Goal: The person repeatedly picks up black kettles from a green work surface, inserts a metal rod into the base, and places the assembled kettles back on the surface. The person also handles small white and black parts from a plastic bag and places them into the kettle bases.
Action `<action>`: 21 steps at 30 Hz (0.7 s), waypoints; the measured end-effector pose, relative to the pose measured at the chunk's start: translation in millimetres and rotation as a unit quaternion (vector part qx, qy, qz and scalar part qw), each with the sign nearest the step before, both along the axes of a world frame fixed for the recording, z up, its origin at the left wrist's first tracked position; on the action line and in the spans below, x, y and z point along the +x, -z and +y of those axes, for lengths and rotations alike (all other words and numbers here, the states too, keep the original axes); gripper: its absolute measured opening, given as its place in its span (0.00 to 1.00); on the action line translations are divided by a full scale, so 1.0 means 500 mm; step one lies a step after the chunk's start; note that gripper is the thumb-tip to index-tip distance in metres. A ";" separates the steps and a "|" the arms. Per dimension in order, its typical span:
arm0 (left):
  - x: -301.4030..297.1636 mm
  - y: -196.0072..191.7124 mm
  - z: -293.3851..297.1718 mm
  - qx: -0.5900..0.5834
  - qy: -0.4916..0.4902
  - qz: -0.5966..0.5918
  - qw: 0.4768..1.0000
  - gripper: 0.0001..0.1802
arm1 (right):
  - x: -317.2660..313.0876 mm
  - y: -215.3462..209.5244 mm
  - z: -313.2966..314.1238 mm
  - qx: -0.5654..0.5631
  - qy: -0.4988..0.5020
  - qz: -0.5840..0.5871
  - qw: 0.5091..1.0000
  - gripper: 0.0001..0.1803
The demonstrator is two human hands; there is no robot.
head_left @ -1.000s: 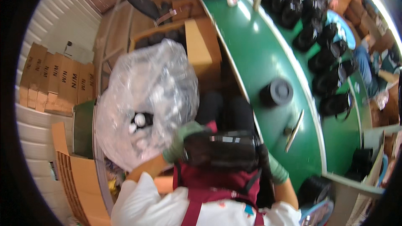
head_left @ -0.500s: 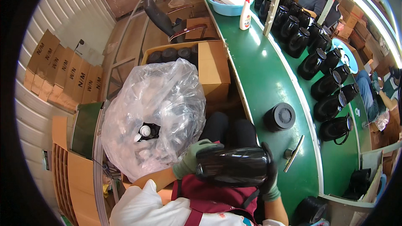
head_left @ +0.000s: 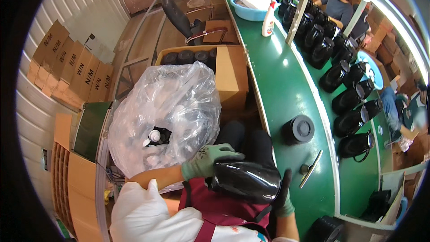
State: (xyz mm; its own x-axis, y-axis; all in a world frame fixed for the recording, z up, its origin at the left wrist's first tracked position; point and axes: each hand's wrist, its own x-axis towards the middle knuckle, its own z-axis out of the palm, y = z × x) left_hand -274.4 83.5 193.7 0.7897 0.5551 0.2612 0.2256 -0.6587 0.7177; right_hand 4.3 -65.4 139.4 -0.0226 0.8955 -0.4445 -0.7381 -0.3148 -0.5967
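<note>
A glossy black jug body point(head_left: 246, 182) lies on its side over my lap, its right end lower than its left. My left hand point(head_left: 209, 160), in a grey-green glove, rests on its upper left end with the fingers reaching along it. Against the right end my right hand point(head_left: 282, 199), gloved with a dark palm, presses with fingers pointing up. The jug is held between both hands; their thumbs are partly hidden. On the green bench to the right stand a round black ridged part point(head_left: 299, 130) and a T-shaped tool with a metal bar point(head_left: 311, 169).
A clear plastic bag point(head_left: 179, 94) of white parts stands at my left, beside an open carton point(head_left: 231, 69) of black pieces. Black jugs point(head_left: 351, 123) line the bench's far side. Beyond are a spray bottle point(head_left: 268, 19), a blue basin point(head_left: 251, 14) and co-workers.
The jug has tilted, its right end turning down toward me. My left hand has slid up onto its top with straighter fingers, and my right hand has shifted lower. The view has shifted slightly.
</note>
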 end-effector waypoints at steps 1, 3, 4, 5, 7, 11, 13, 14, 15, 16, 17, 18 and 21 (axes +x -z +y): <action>-0.014 0.056 -0.016 -0.077 -0.024 0.002 0.997 0.17 | -0.026 -0.010 -0.007 0.061 0.095 -0.082 0.990 0.42; -0.050 0.186 -0.078 -0.320 -0.104 -0.154 0.929 0.18 | -0.076 -0.083 -0.001 0.159 0.056 -0.244 0.955 0.51; -0.032 0.152 -0.062 -0.229 -0.082 -0.114 0.963 0.19 | -0.074 -0.054 -0.010 0.169 0.078 -0.254 0.949 0.49; -0.022 0.110 -0.057 -0.140 -0.064 -0.072 0.986 0.19 | -0.075 -0.023 -0.024 0.174 0.094 -0.260 0.945 0.47; -0.007 0.028 -0.033 -0.007 -0.037 -0.020 0.999 0.21 | -0.016 0.023 -0.023 0.010 0.001 0.034 0.999 0.37; -0.027 0.046 -0.031 -0.052 -0.066 -0.023 0.996 0.22 | -0.004 -0.001 -0.007 0.002 -0.086 0.023 0.996 0.45; -0.038 0.053 -0.054 -0.053 -0.082 -0.009 0.995 0.21 | -0.076 -0.057 0.000 0.094 0.001 -0.249 0.964 0.54; -0.022 0.088 -0.042 -0.059 -0.065 -0.027 0.996 0.21 | -0.080 -0.040 -0.008 0.093 0.032 -0.333 0.938 0.52; -0.035 0.073 -0.054 -0.059 -0.077 -0.008 0.995 0.21 | -0.084 -0.009 -0.015 0.119 0.056 -0.326 0.936 0.49; -0.047 0.069 -0.061 -0.059 -0.084 0.003 0.995 0.21 | -0.087 0.026 -0.022 0.142 0.081 -0.330 0.930 0.45; -0.051 0.070 -0.067 -0.063 -0.087 0.010 0.994 0.20 | -0.073 0.050 -0.011 0.088 0.023 -0.239 0.967 0.43; -0.023 0.005 -0.051 0.045 -0.065 0.000 0.997 0.22 | -0.051 0.070 -0.009 0.024 -0.032 -0.150 0.988 0.40; 0.004 -0.035 -0.030 0.174 0.111 0.076 0.975 0.26 | -0.010 0.150 -0.009 -0.190 -0.167 0.047 0.966 0.48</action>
